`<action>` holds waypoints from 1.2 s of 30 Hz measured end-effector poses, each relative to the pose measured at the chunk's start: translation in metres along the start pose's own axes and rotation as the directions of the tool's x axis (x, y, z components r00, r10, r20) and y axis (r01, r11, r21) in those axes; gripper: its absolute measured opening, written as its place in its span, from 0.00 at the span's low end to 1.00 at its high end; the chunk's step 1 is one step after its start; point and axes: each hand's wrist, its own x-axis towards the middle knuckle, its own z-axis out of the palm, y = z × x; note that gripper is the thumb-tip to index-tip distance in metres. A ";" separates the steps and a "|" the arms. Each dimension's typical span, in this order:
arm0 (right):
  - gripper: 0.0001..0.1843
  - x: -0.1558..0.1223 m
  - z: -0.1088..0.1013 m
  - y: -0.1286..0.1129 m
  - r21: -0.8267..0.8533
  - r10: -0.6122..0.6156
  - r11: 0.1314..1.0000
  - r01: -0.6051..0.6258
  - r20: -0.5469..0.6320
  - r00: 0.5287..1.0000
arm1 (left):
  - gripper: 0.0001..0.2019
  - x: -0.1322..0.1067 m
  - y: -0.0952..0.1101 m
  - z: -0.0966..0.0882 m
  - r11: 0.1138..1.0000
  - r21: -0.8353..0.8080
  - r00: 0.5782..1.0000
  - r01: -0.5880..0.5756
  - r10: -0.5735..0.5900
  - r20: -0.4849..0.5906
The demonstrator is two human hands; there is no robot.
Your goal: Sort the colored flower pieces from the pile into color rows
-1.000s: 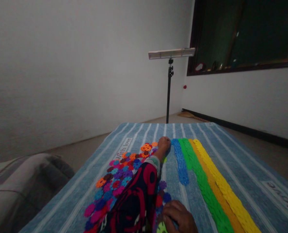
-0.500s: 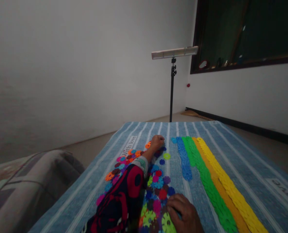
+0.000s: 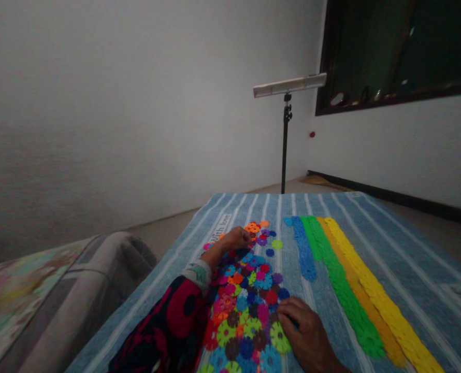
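Lengthwise, blue strip [image 3: 304, 248] runs away from hands.

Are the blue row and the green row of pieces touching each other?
Touching. The head view shows the blue row lying edge to edge against the green row, with no blue towel showing between them.

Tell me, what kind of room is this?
Probably a plain room at home, set up for filming: bare white walls, a light bar on a stand, and a striped blue cloth covered with colourful toy discs.
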 end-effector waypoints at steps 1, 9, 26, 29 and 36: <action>0.13 0.000 0.000 0.000 0.004 0.005 1.000 -0.005 0.000 1.000 | 0.09 -0.003 -0.001 -0.001 1.000 0.002 1.000 -0.005 0.005 0.022; 0.13 0.001 -0.005 -0.005 0.025 0.016 1.000 -0.016 0.017 1.000 | 0.13 -0.020 0.001 -0.001 0.995 0.070 0.991 -0.071 0.062 0.120; 0.12 0.001 -0.004 -0.005 -0.002 0.006 1.000 -0.006 0.005 1.000 | 0.05 -0.021 0.038 0.032 0.922 0.358 0.984 -0.149 0.102 0.147; 0.13 0.001 -0.003 -0.006 -0.012 -0.002 1.000 0.002 -0.005 1.000 | 0.03 -0.018 0.035 0.032 0.958 0.256 0.985 -0.128 0.093 0.144; 0.12 0.002 -0.002 -0.008 0.010 0.010 1.000 -0.010 -0.025 1.000 | 0.06 0.006 0.040 0.033 0.990 -0.087 0.992 -0.110 0.115 0.052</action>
